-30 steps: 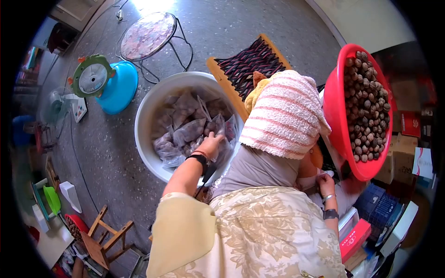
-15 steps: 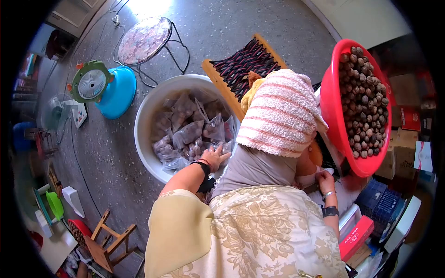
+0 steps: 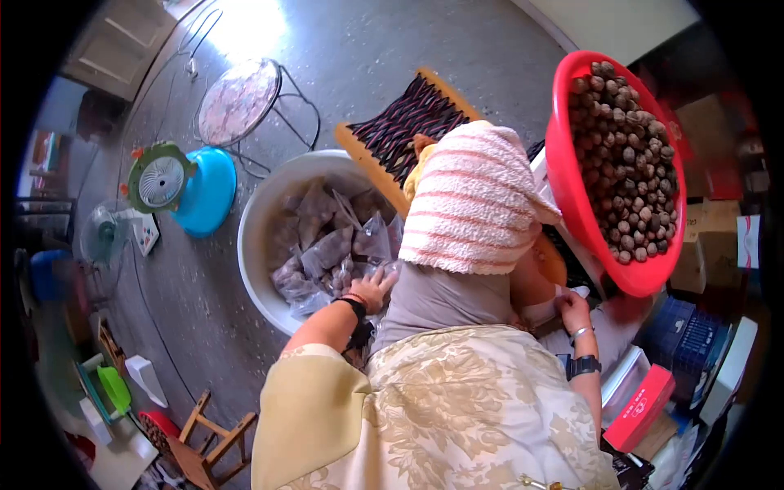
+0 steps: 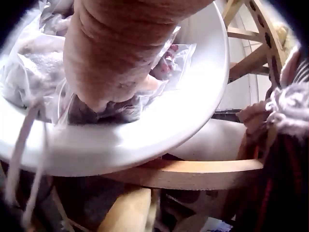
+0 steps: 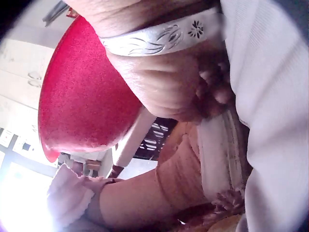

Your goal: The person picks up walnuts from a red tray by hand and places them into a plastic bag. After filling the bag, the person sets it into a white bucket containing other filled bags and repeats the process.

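My left hand (image 3: pixel 373 289) lies over the near right part of a white basin (image 3: pixel 253 251), on clear plastic bags (image 3: pixel 328 249) with brownish lumps inside. Its fingers are extended and somewhat spread. In the left wrist view a forearm or hand covers part of the bags, with the basin's rim (image 4: pixel 193 125) curving below. My right hand (image 3: pixel 573 310) stays low beside a bare leg and a white cuff (image 5: pixel 217 154). In the right wrist view its fingers look bent near that cuff; I cannot tell whether they grip it.
A red basin (image 3: pixel 559 155) of walnuts stands at the right. A striped towel (image 3: pixel 482 204) covers the lap, beside a woven-top stool (image 3: pixel 408 122). A green-and-blue fan (image 3: pixel 200 196) and a round stool (image 3: pixel 238 102) stand on the floor at the left.
My left hand gripped a bag one second ago, then let go and spread its fingers. It has drawn back toward the basin's near side. The right hand keeps its place; the view has shifted.
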Tool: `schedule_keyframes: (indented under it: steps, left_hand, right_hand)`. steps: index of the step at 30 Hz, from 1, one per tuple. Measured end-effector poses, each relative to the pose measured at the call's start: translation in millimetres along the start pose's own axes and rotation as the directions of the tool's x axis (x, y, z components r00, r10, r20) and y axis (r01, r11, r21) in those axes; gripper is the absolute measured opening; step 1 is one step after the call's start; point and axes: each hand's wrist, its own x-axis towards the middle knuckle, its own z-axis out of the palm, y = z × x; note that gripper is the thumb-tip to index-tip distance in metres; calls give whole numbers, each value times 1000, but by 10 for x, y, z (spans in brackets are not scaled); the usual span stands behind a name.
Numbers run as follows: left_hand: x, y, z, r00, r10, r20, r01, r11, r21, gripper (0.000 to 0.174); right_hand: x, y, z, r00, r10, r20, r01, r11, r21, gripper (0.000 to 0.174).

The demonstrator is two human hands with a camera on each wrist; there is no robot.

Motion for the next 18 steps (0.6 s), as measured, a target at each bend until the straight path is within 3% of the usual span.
schedule_keyframes:
  steps: [3, 4, 6, 7, 8, 9, 10, 11, 12, 13, 14, 15, 16, 18]
  left_hand:
    - [97, -17, 56, 999, 3, 36, -3, 1000, -14, 72]
    - [140, -87, 68, 998, 31, 56, -29, 999, -23, 71]
    - [0, -19, -322, 985, 94, 148, -73, 987, -144, 71]
    - [407, -436, 319, 987, 146, -64, -159, 920, -358, 64]
    - [671, -646, 665, 952, 256, -166, -274, 475, -837, 61]
    - [697, -690, 548, 953, 233, -193, -291, 535, -793, 53]
    - [-40, -18, -490, 875, 311, -371, -484, 583, -652, 49]
    - [248, -312, -172, 954, 139, -265, -298, 363, -883, 45]
    - [237, -279, -404, 952, 106, -285, -303, 423, -854, 45]
    - [539, -369, -327, 968, 117, -222, -149, -446, -883, 40]
    - [518, -295, -528, 962, 164, -220, -136, -411, -901, 40]
    - [302, -268, -755, 937, 12, -348, -348, -6, -937, 28]
    - [23, -181, -1025, 845, -76, -529, -456, 414, -788, 17]
    - [-327, 278, -1587, 705, -51, -708, -521, 641, -564, 12]
  right_hand:
    - [-100, -253, -47, 999, 24, 20, -25, 1000, 5, 23]
    - [-158, -338, -53, 999, -44, -20, 44, 999, 13, 22]
    - [-266, -551, -111, 998, -40, -44, 38, 998, -43, 23]
    - [-229, -485, -75, 999, -29, -38, 27, 999, -45, 23]
    - [-164, -363, -13, 999, -10, -34, 8, 999, -44, 23]
    - [-148, -337, -3, 999, 13, -36, -15, 999, -49, 24]
    - [-134, -323, 14, 999, 35, -36, -37, 998, -53, 25]
    - [-144, -289, 46, 996, 5, -87, -5, 1000, 2, 24]
    - [-139, -248, 74, 990, -29, -135, 36, 998, 48, 24]
    - [-116, -178, 133, 978, -70, -197, 84, 994, 63, 23]
    - [-89, -138, 166, 960, -122, -250, 143, 988, 65, 23]
    - [-119, -208, 107, 965, -77, -250, 97, 993, 69, 18]
    - [-146, -280, 51, 970, -39, -242, 59, 996, 74, 15]
    - [-155, -287, 20, 960, -9, -281, 49, 990, 136, 15]
